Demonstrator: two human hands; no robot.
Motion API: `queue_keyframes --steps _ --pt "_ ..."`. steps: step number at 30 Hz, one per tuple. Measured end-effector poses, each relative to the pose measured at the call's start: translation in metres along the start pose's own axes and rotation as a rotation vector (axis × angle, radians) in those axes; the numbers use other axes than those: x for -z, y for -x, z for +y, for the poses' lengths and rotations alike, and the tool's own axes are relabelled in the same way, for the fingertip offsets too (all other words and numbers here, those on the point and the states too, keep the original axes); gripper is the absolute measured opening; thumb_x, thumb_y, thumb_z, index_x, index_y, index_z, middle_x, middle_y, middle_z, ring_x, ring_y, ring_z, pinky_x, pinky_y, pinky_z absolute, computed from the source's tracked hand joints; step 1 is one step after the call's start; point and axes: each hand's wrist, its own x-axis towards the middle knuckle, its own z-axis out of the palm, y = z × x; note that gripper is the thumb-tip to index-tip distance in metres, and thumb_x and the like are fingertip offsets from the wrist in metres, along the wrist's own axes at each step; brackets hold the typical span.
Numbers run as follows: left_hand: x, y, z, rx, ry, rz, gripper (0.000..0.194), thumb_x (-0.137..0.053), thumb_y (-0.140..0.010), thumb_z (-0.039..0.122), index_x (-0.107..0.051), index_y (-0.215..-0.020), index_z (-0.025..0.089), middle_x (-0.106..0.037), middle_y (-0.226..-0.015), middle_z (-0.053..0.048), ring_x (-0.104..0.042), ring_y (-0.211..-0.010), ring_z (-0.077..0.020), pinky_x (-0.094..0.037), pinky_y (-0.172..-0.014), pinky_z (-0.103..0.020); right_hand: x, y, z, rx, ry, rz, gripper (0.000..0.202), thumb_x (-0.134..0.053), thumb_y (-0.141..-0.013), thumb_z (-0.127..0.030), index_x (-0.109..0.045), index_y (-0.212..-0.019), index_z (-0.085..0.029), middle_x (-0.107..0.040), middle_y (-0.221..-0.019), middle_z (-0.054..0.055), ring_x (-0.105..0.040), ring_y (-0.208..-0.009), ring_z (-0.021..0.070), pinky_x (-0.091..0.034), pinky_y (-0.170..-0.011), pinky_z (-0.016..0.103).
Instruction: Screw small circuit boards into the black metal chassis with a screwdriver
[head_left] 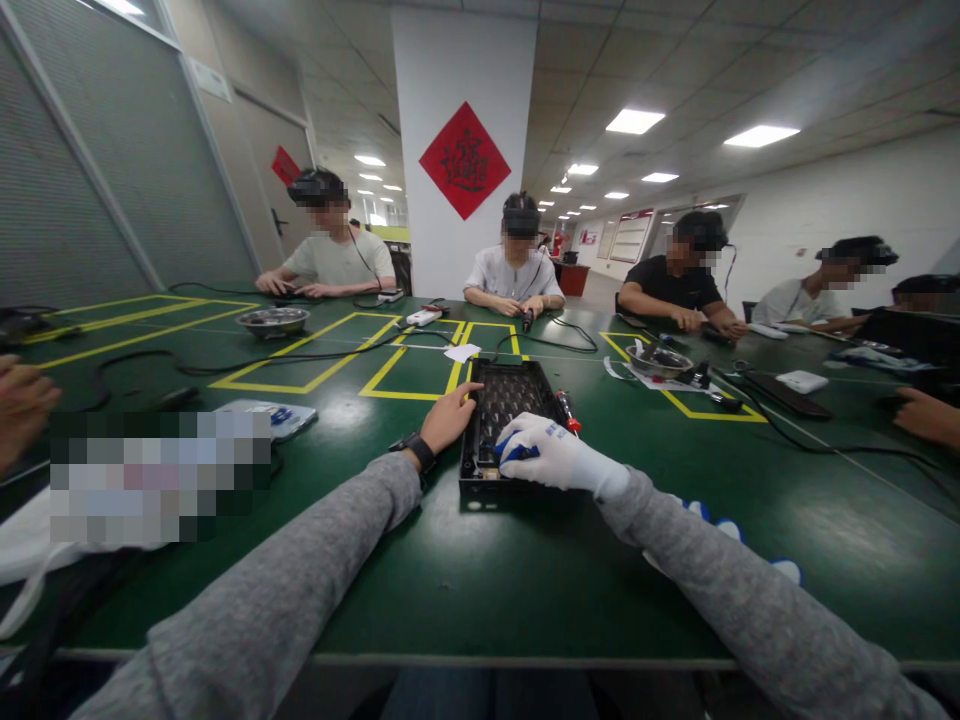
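Observation:
A black rectangular tray-like case with rows of openings lies on the green table in front of me. My left hand, bare with a dark watch at the wrist, rests on the case's left edge, its fingers reaching over the rim. Over the near end of the case is my right hand, in a white glove with blue fingertips. Its fingers are bent down into the case near a small light-coloured part; whatever they hold, if anything, is hidden. A red-handled tool lies against the case's right side.
Metal bowls stand at the left and right back, the right one with parts. Cables, a white paper and a plastic bag lie around. Several people sit across the table; other hands show at both sides. Another blue-white glove is partly under my right forearm.

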Motion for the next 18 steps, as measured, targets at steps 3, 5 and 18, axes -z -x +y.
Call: queue_keyframes --steps 3,5,18 --pt "0.0001 -0.0001 0.0002 0.025 -0.003 0.007 0.044 -0.038 -0.08 0.023 -0.052 -0.121 0.021 -0.058 -0.074 -0.002 -0.054 -0.069 -0.0171 -0.041 -0.067 -0.028 0.0 -0.0004 0.0015 0.007 -0.019 -0.01 0.015 -0.064 -0.075 -0.033 -0.071 -0.081 -0.02 -0.065 -0.093 0.004 -0.056 -0.091 0.0155 -0.043 -0.086 0.03" --pt "-0.0003 -0.0006 -0.0002 0.045 -0.002 0.013 0.045 -0.039 -0.08 0.025 -0.05 -0.123 0.018 -0.061 -0.08 -0.004 -0.055 -0.073 -0.0181 -0.042 -0.07 -0.029 0.0001 -0.0008 0.0025 0.01 -0.031 -0.014 0.015 -0.064 -0.076 -0.032 -0.071 -0.081 -0.02 -0.065 -0.094 0.004 -0.056 -0.091 0.0154 -0.043 -0.086 0.031" --pt "-0.0028 -0.0027 -0.0032 0.079 -0.019 0.013 0.044 -0.039 -0.081 0.025 -0.052 -0.122 0.014 -0.064 -0.091 -0.008 -0.058 -0.086 -0.0205 -0.043 -0.079 -0.031 0.0 -0.001 -0.0002 0.019 0.003 -0.016 0.015 -0.063 -0.077 -0.031 -0.07 -0.08 -0.02 -0.065 -0.092 0.004 -0.056 -0.09 0.0148 -0.043 -0.085 0.03"
